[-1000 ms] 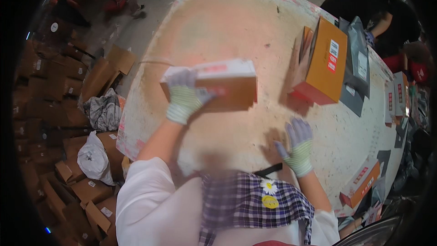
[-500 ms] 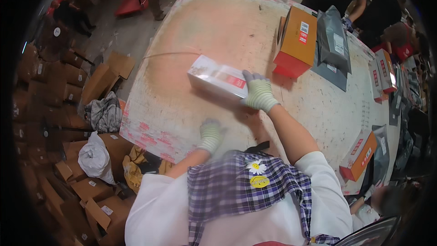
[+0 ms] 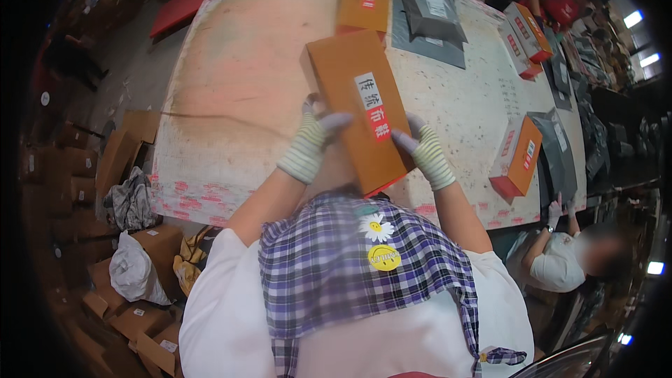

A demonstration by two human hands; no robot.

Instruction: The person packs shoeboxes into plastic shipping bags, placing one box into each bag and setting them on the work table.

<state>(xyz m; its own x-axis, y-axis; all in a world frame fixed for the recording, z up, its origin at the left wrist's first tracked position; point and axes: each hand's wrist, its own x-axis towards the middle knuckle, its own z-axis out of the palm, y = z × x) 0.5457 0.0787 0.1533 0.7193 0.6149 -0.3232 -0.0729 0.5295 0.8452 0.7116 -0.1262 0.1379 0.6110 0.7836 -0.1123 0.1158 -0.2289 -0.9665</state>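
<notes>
An orange-brown shoebox [image 3: 360, 91] with a white and red label is tilted above the near half of the table, close to my apron. My left hand [image 3: 310, 136], in a striped knit glove, grips its left side with the thumb on the top face. On the right side my right hand [image 3: 427, 147], gloved the same way, holds the lower part, thumb over the edge. The fingers beneath the box are partly hidden. Just beyond its far end stands another orange box [image 3: 364, 0], partly covered by the held one.
Grey plastic mailer bags [image 3: 430, 7] lie at the table's far side. More boxes [image 3: 518, 157] and bags [image 3: 556, 150] sit along the right edge, where a co-worker [image 3: 556, 259] reaches in. Open cartons [image 3: 126, 150] and a white sack [image 3: 136, 269] crowd the floor at left.
The box at my right hand showed a pale side while lying on the table; now it is raised, orange face up. My left hand has come off the tabletop onto it. The view has shifted.
</notes>
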